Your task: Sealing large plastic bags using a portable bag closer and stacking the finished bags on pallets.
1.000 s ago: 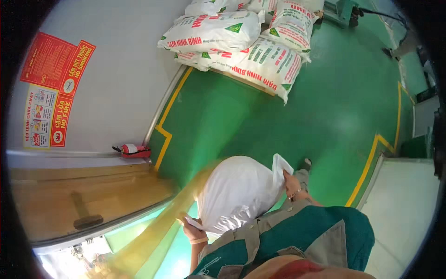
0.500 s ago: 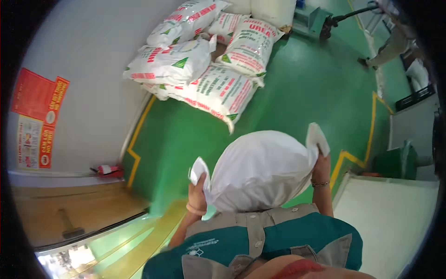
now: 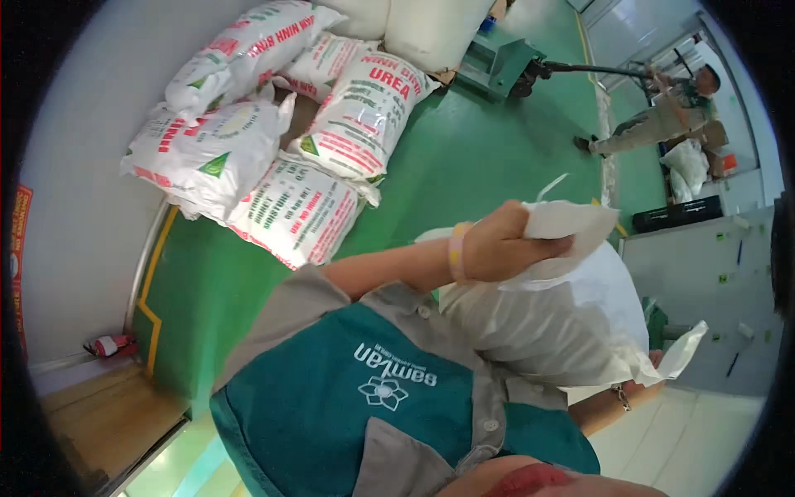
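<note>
The left arm reaches across the upper chest, wrist level, its hand [image 3: 501,242] closed around one corner of the white sack [image 3: 555,327]. The right hand [image 3: 648,387], partly hidden, grips another corner. The sack hangs before the green-grey shirt [image 3: 306,364].

held sack [image 3: 538,327]: white | floor [image 3: 464,157]: green | floor lines [image 3: 156,340]: yellow | stacked sacks [image 3: 364,112]: white, red-green printed | shirt [image 3: 319,364]: teal, grey

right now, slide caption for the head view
Left grip and right grip hold a white sack by two corners, piled printed sacks nearby.
</note>
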Tool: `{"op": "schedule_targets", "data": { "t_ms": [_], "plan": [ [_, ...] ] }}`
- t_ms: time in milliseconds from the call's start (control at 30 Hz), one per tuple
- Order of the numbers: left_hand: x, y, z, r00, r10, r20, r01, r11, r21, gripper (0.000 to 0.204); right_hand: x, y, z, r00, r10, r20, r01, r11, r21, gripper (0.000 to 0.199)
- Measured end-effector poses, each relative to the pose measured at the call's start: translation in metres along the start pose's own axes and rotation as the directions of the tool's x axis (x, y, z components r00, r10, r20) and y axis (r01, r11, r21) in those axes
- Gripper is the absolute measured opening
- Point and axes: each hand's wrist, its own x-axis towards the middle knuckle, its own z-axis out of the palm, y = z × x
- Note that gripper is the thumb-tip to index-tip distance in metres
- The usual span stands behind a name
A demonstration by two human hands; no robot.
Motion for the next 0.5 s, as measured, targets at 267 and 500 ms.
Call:
{"op": "schedule_targets", "data": {
  "t_ms": [267, 500],
  "plan": [
    [0.474, -0.106, -0.460, 0.997, 0.005, -0.082, -0.027, 0.962, -0.273, 0.022, 0.235, 0.111, 0.636, 0.963, -0.218, 0.157, 0.258, 0.914, -0.314, 0.021],
    [0.726, -0.090, -0.937, 0.959, 0.053, -0.279, -0.152, 0.925, -0.349, 0.024, 0.296, 0.108, 1.272, 0.780, -0.395, 0.486, 0.607, 0.667, -0.432, 0.021]
  ]
}}
